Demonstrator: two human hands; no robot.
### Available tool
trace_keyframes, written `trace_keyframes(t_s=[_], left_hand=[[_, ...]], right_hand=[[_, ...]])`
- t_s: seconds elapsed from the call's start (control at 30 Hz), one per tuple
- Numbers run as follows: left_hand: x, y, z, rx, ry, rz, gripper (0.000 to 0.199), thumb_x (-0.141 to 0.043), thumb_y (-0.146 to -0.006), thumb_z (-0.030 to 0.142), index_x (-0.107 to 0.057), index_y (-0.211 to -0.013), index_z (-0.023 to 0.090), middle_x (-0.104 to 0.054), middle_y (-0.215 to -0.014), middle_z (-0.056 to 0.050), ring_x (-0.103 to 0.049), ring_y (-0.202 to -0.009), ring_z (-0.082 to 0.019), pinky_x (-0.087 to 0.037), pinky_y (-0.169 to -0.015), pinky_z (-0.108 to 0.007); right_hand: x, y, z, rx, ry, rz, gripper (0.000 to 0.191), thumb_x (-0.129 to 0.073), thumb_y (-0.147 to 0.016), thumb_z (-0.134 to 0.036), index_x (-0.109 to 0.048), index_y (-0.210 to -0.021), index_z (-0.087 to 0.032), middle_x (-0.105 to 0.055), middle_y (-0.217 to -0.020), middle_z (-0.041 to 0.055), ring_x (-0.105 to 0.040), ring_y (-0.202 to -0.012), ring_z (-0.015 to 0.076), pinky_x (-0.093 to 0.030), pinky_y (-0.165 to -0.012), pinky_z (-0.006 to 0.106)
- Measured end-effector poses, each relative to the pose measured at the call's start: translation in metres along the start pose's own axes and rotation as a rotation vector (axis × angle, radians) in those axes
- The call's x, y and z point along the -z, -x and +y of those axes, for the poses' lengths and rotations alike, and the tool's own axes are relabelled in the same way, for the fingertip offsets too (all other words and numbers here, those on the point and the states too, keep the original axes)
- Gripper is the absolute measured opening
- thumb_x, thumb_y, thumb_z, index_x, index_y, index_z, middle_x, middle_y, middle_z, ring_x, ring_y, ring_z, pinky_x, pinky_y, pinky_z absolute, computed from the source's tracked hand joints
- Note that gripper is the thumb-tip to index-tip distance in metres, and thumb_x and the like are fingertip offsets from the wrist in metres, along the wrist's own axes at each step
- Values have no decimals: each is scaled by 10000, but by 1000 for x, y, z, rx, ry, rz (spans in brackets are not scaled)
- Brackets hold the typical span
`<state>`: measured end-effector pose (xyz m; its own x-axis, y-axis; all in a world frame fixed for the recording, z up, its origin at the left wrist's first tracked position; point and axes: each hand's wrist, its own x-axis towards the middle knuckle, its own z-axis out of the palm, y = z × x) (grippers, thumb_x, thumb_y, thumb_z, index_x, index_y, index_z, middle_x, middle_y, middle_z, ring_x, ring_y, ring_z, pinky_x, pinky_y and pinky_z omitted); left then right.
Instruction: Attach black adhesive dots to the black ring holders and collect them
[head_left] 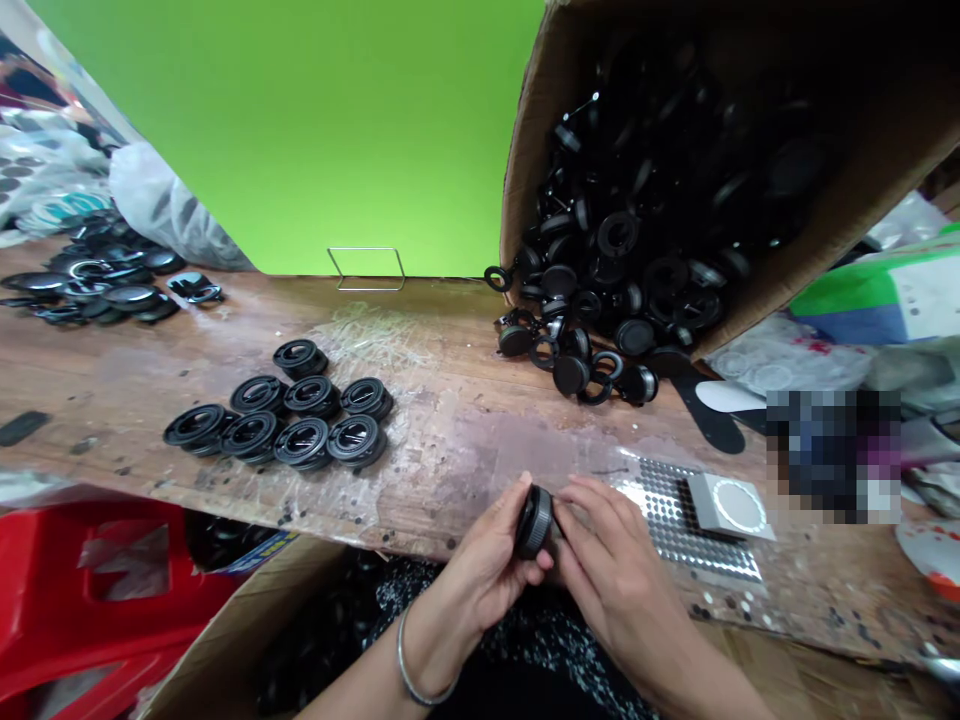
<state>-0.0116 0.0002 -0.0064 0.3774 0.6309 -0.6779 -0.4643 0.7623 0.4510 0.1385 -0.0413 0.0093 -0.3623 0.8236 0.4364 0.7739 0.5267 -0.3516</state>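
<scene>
My left hand point(491, 560) grips a round black part with a ribbed rim point(535, 522), thumb on top and fingers below. The part is tilted up on its edge above the table's front edge. Bent fingers of my right hand point(611, 550) close in on its right side; their tips are partly hidden behind it. To the left on the wooden table point(465, 420), several round black ribbed parts point(301, 440) stand in a close group. Right of my right hand lies a sheet of small silvery dots point(660, 500), with a white block bearing a round ring point(727, 505) on it.
A large cardboard box point(521, 150) on its side spills black round parts point(574, 370) onto the table. A green panel point(337, 130) stands at the back. Black discs point(97, 285) are heaped far left. A red plastic stool point(45, 590) and an open carton point(225, 625) sit below.
</scene>
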Motion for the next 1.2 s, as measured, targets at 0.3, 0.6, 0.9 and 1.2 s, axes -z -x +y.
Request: trace_keyframes(t_s=[0.3, 0.6, 0.9, 1.2], left_hand=[[-7, 4, 18, 129, 25, -113, 146, -540, -810, 329, -559, -835, 186, -587, -575, -20, -609, -505, -169, -532, -491, -286], [-12, -7, 7, -103, -74, 59, 434, -555, -843, 607, -584, -796, 176, -461, -471, 38, -446, -387, -96, -356, -338, -173], [-15, -4, 6, -299, -34, 156, 484, -636, -756, 646, -586, -790, 166, -494, -528, 47, -465, -387, -91, -400, -360, -199], [-17, -2, 3, -414, -100, 193, 492, -587, -776, 665, -586, -816, 175, -498, -572, 39, -480, -431, -110, -427, -375, -216]], right_hand=[[2, 21, 118, -581, 133, -32, 200, -428, -832, -248, -602, -795, -158, -612, -796, 103, -591, -736, 231, -462, -716, 368], [-6, 18, 127, -532, 147, -159, 97, -465, -750, -168, -508, -672, -206, -557, -706, 22, -528, -653, 164, -378, -650, 283], [-4, 16, 104, -499, 211, -19, 93, -492, -804, -168, -508, -719, -201, -539, -755, 49, -519, -741, 204, -408, -702, 330], [-5, -10, 2, -200, 76, 256, 112, -549, -836, -87, -583, -819, -192, -566, -1069, 91, -473, -1116, 283, -367, -968, 498]])
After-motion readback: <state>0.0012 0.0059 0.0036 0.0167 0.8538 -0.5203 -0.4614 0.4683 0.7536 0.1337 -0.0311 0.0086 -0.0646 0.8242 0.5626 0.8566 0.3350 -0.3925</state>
